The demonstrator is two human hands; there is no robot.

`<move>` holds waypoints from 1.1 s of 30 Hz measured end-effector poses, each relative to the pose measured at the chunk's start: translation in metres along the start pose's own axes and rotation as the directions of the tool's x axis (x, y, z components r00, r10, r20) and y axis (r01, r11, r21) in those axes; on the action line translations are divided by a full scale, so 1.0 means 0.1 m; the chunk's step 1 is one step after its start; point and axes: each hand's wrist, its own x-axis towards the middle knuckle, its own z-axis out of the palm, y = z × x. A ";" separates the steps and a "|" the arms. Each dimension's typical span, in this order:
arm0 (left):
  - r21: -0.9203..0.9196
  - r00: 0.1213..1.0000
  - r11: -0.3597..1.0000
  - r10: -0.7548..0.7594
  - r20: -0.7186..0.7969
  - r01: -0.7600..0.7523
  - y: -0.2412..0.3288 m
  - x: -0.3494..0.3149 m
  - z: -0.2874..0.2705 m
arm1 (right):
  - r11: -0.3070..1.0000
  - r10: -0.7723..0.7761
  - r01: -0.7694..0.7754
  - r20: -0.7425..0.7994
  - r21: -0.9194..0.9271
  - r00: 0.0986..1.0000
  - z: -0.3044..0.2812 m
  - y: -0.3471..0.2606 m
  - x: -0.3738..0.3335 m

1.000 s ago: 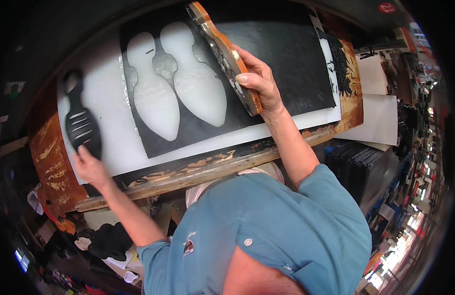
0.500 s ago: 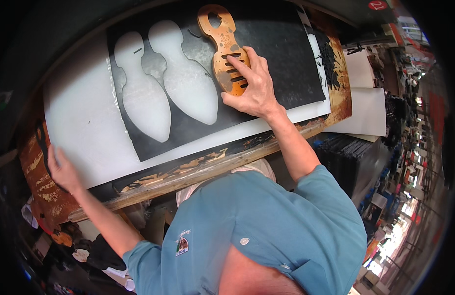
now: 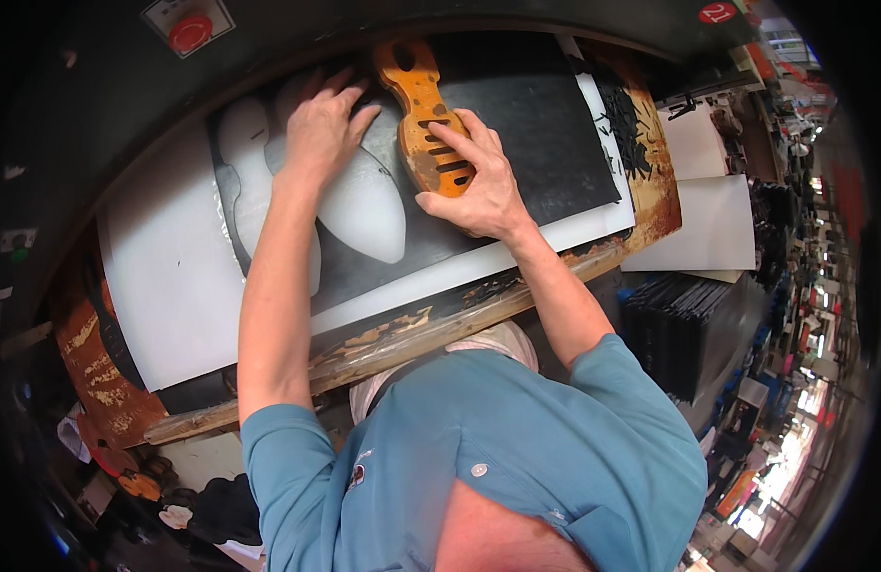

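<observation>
An orange cutting die (image 3: 423, 143), sole-shaped with a round hole at its far end and several dark slots, lies on a black sheet (image 3: 526, 114). My right hand (image 3: 474, 176) grips its near part, thumb at the near left edge, index finger across the slots, other fingers along the right edge. Left of the die, two sole-shaped openings in the sheet show the white board (image 3: 169, 276) beneath. My left hand (image 3: 324, 133) reaches over the far part of the middle opening, fingers spread and holding nothing. Its forearm covers part of the left opening.
A dark machine beam with a red button (image 3: 191, 35) spans the far side. Black offcuts (image 3: 626, 129) lie at the bench's right end. A wooden rail (image 3: 431, 336) runs along the near edge. Stacked black sheets (image 3: 683, 319) and a white sheet (image 3: 698, 229) stand at right.
My left hand has moved from the board's left edge, rightward and away, to over the sheet. The right hand stays on the die. The view has shifted, showing more of the machine beam.
</observation>
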 end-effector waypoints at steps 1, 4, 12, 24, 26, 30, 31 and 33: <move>0.015 1.000 1.000 -0.026 -0.010 0.026 -0.03 -0.01 0.02 | 1.000 0.017 -0.017 0.020 0.009 1.000 -0.01 0.00 0.00; 0.132 0.983 0.985 0.126 -0.131 -0.109 -0.10 0.00 0.05 | 0.999 0.031 -0.032 0.045 0.022 0.999 -0.03 0.00 0.00; -0.217 0.910 0.960 -0.245 -0.335 0.179 0.01 -0.55 -0.39 | 0.984 -0.043 0.051 0.047 -0.172 0.998 0.11 -0.01 0.03; -0.653 0.976 0.742 -0.215 -0.019 0.151 1.17 -1.32 -0.46 | 0.862 -0.354 0.273 0.121 0.428 0.927 -0.07 -0.23 -0.16; -0.600 0.990 0.798 -0.116 -0.074 0.049 1.31 -1.44 -0.40 | 0.866 -0.339 0.294 0.043 0.404 0.940 -0.12 -0.12 -0.31; -0.580 0.998 0.814 -0.004 0.068 0.043 1.60 -2.04 -0.43 | 0.950 -0.022 0.065 -0.142 0.307 0.990 -0.54 0.36 -0.67; -0.585 0.998 0.811 0.036 0.054 0.003 1.63 -2.16 -0.39 | 0.930 0.149 -0.058 -0.227 0.363 0.962 -0.75 0.57 -0.73; -0.563 0.998 0.825 0.069 0.007 -0.052 1.63 -2.34 -0.28 | 0.991 0.129 -0.132 -0.510 0.030 0.850 -1.19 1.02 -0.67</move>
